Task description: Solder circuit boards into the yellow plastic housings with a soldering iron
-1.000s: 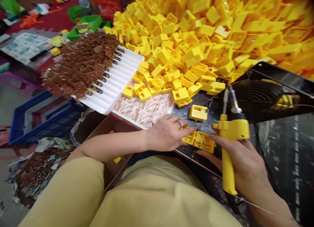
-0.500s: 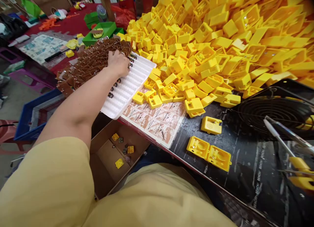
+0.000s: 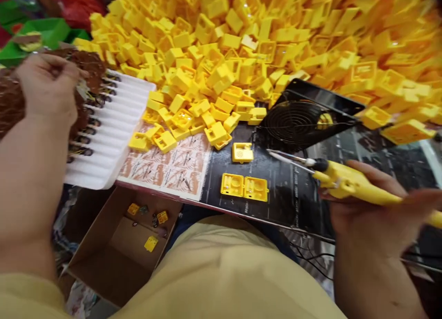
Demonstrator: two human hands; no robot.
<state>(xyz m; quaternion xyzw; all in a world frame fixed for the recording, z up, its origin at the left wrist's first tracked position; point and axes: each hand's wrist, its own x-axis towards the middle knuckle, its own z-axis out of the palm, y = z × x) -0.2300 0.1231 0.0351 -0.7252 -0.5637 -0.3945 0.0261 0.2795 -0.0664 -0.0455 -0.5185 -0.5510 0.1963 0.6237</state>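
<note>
My left hand [image 3: 51,86] is closed in a pinch over the brown circuit boards [image 3: 95,72] at the left. Between its fingertips is a wired circuit board [image 3: 83,89], blurred and partly hidden. The boards lie on a ribbed white foam tray [image 3: 126,114], their wires ending in small dark round parts. My right hand [image 3: 366,213] grips a yellow soldering iron [image 3: 352,183], its metal tip pointing left over the black bench. Left of that tip lie an opened yellow case [image 3: 244,187] and a shut yellow case [image 3: 242,152].
A large heap of yellow cases [image 3: 214,56] covers the back of the bench. A black fan [image 3: 293,121] stands before it. Green trays [image 3: 44,36] are at the far left. Below the bench edge, a cardboard box [image 3: 120,245] holds a few yellow parts.
My left hand has lifted off the boards with one wired board in its fingers. My right hand has come into view, holding the soldering iron. The view has turned right.
</note>
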